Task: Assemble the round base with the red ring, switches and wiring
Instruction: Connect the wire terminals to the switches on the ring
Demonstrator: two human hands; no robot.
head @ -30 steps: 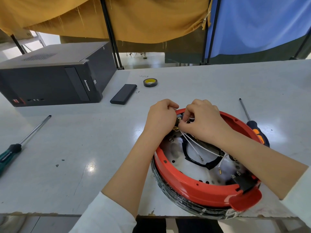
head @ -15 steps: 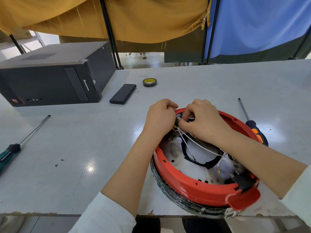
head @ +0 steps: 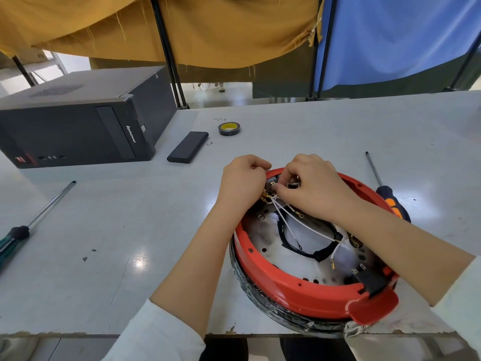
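The round base [head: 263, 246] lies at the table's near right, with a red ring [head: 299, 290] around its silvery inside. A black switch [head: 371, 278] sits at the ring's near right. White wires [head: 307, 226] with brass terminals run across the inside to a switch block [head: 270, 185] at the far left rim. My left hand [head: 242, 183] grips the rim and that block. My right hand [head: 309, 188] pinches a wire terminal at the block. The contact itself is hidden by my fingers.
A black computer case [head: 78, 126] stands far left, with a black slab [head: 187, 147] and a tape roll [head: 229, 128] beside it. A green-handled screwdriver [head: 31, 222] lies left, an orange-black screwdriver [head: 387, 199] right of the base. The table edge [head: 130, 334] runs close below.
Both hands stay at the switch block; the fingers of my right hand have shifted slightly on the wire terminal. The base has not moved.
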